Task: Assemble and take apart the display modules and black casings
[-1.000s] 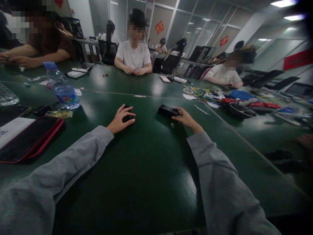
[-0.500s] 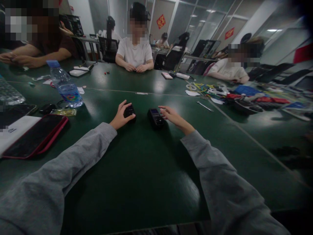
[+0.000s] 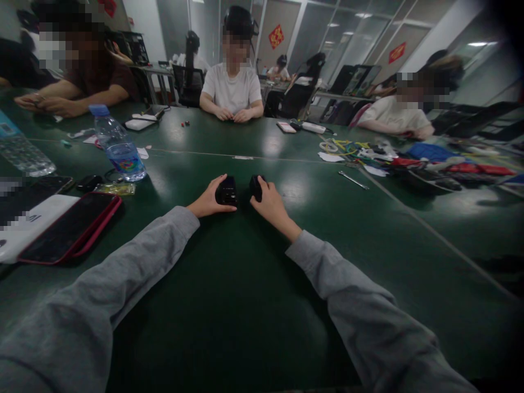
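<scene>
- From the head view, my left hand (image 3: 210,199) was gripping the left black device (image 3: 227,190), thumb along its near edge, fingers round the far left side.
- My right hand (image 3: 271,204) was wrapped on the right black device (image 3: 256,187), thumb near, fingers over its right side and top.
- Both devices sat near mid-reach on or just above the green counter (image 3: 229,284), narrow gap between, not touching. Couldn't tell whether either was lifted.
- Main risk, my read: a knock. Little room between them, so any inward drift of one hand could have bumped the devices.
- Second: slip. Casings looked smooth, and the left hold leaned on thumb and fingertips; a quick twist could have let that one drop.
- Third: a wide leftward swing could have tipped the bottle (image 3: 120,155). The wrench (image 3: 353,180) was well off to the right, lower concern.
</scene>
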`<state>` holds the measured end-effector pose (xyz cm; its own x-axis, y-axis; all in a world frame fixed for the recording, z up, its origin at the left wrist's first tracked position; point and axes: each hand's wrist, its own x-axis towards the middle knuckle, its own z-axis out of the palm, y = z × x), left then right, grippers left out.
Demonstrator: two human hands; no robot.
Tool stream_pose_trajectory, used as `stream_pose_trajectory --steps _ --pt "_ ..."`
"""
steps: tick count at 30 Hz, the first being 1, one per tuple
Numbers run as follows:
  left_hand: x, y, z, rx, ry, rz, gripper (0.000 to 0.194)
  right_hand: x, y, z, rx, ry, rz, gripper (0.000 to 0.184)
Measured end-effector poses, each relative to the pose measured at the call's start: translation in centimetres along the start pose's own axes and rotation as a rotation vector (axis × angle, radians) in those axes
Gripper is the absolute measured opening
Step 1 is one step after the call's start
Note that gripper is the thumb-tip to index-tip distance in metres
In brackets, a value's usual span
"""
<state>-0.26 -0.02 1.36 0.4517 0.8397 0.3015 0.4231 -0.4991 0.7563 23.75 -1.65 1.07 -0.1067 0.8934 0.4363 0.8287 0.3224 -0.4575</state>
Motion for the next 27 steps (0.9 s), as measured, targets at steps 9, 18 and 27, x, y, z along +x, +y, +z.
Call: stream_pose_trajectory --steps 9,18,27 --pt "0.0 -0.3 0.3 0.037 0.025 0.025 0.102 -1.4 -1.0 0.3 0.089 0.048 -0.002 0.062" --pt "-0.2 -0.1 0.2 0.011 0.02 -0.018 0.102 1.2 0.4 -5.2 0.111 0.278 0.0 0.062" --pt "-0.3 -0.1 0.2 0.002 0.046 -0.002 0.101 -1.0 5.5 -2.5 -0.064 0.128 0.105 0.065"
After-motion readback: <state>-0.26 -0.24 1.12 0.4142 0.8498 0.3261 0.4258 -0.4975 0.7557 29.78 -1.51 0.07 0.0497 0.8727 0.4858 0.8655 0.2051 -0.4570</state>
